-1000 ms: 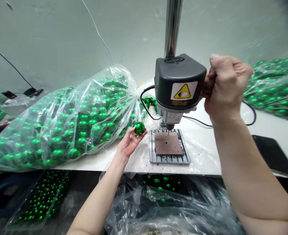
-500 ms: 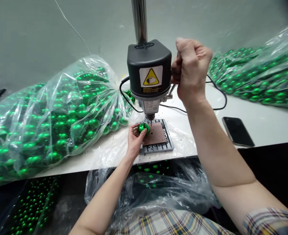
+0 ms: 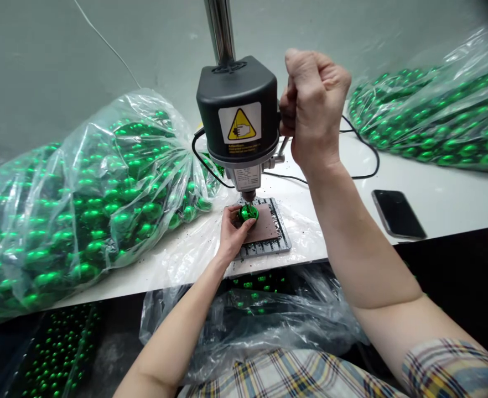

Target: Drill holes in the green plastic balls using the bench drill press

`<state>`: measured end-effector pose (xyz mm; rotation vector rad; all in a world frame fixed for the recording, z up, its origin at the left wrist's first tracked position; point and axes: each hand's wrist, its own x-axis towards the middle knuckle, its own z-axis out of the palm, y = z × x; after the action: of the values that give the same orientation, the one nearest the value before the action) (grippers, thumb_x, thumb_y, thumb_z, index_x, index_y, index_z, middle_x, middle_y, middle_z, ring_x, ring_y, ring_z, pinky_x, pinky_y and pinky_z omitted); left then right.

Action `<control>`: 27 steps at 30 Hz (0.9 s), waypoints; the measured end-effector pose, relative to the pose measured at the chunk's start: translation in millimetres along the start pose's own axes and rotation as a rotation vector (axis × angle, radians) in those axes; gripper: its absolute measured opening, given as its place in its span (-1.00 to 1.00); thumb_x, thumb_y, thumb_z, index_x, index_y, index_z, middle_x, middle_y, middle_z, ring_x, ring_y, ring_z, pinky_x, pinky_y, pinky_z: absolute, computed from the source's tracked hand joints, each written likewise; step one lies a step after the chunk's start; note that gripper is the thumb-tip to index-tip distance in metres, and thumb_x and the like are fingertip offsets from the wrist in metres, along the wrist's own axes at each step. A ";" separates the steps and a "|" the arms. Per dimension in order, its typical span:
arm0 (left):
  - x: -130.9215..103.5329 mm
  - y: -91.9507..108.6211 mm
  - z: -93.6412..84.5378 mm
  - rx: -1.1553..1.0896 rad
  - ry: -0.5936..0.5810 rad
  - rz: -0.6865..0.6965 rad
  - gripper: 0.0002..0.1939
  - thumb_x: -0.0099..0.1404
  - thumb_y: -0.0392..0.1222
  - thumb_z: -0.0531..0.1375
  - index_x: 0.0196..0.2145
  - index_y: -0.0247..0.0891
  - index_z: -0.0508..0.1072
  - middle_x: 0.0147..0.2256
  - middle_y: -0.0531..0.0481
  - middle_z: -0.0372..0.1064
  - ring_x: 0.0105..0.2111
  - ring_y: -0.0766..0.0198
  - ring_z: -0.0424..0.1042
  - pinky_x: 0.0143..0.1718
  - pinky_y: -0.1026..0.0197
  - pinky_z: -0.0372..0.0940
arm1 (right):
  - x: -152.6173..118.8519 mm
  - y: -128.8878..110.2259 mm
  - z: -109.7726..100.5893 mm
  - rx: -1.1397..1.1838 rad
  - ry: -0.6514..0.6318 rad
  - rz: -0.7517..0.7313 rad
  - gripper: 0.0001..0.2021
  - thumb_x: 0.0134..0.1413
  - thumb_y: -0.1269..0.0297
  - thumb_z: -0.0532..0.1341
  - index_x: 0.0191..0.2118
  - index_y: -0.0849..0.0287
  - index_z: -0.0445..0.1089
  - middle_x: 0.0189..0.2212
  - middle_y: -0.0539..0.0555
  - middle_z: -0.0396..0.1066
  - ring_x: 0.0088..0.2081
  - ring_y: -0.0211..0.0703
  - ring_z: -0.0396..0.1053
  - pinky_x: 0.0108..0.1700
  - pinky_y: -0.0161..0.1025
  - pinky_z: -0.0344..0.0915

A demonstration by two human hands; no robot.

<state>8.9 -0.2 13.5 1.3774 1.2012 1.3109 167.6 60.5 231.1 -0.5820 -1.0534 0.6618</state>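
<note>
A shiny green ball (image 3: 249,213) is pinched between the thumb and fingers of my left hand (image 3: 234,232). It sits beneath the chuck of a black bench drill press (image 3: 238,110), on or just above a brownish square board (image 3: 266,226) that lies on the slotted grey base (image 3: 283,240). The drill bit is close over the ball's top; whether it touches, I cannot tell. My right hand (image 3: 316,105) is raised beside the motor housing, its fingers wrapped round the feed lever (image 3: 283,147), most of which the fist hides.
Clear plastic bags of green balls lie at the left (image 3: 90,210) and the right (image 3: 443,121). A phone (image 3: 399,214) rests on the white table (image 3: 455,204). A black cable (image 3: 368,176) runs behind the drill press. Crumpled plastic film (image 3: 269,326) hangs below the table's front edge.
My left hand has moved the ball to the right, from beside the drill bit to under it. The right fist stays on the lever. The whole view has shifted slightly.
</note>
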 end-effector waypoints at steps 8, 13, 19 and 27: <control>-9.8 -7.3 -10.0 0.307 -0.085 0.168 -0.48 0.11 -0.14 0.42 0.03 -0.16 0.43 -0.10 -0.09 0.44 -0.10 0.11 0.40 -0.07 0.11 0.29 | 2.7 4.7 -2.5 -0.053 -0.022 -0.024 -0.43 0.15 -0.17 0.26 -0.62 0.03 -0.01 -0.71 -0.13 -0.06 -0.66 -0.33 -0.11 -0.64 -0.21 -0.02; -10.0 -6.5 -6.7 0.394 -0.038 0.167 -0.49 0.13 -0.08 0.42 0.04 -0.14 0.47 -0.13 -0.07 0.45 -0.12 0.11 0.39 -0.08 0.11 0.29 | 8.9 12.8 -8.6 -0.169 -0.075 -0.028 -0.44 0.20 -0.22 0.20 -0.57 0.02 -0.04 -0.70 -0.13 -0.07 -0.64 -0.33 -0.08 -0.62 -0.27 0.05; -8.0 -8.7 -0.7 0.282 0.007 0.130 -0.53 0.13 -0.06 0.42 -0.01 -0.14 0.48 -0.15 -0.05 0.47 -0.15 0.16 0.42 -0.09 0.15 0.32 | -3.1 4.1 -7.4 -0.037 -0.059 -0.079 -0.42 0.06 -0.25 0.29 -0.60 0.00 0.00 -0.71 -0.14 -0.06 -0.72 -0.34 -0.13 -0.73 -0.22 -0.12; -8.6 -1.2 3.6 0.230 0.027 0.061 -0.51 0.07 -0.12 0.44 -0.05 -0.18 0.45 -0.17 -0.06 0.47 -0.16 0.15 0.47 -0.14 0.14 0.37 | -51.2 0.1 -17.6 -0.018 0.024 -0.295 -0.48 0.22 0.16 0.29 -0.65 0.09 0.02 -0.74 -0.13 -0.03 -0.71 -0.39 -0.08 -0.66 -0.28 -0.12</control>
<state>12.6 -8.4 10.7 1.5740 1.3716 1.2675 166.3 20.9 194.2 -0.4373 -1.0966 0.3862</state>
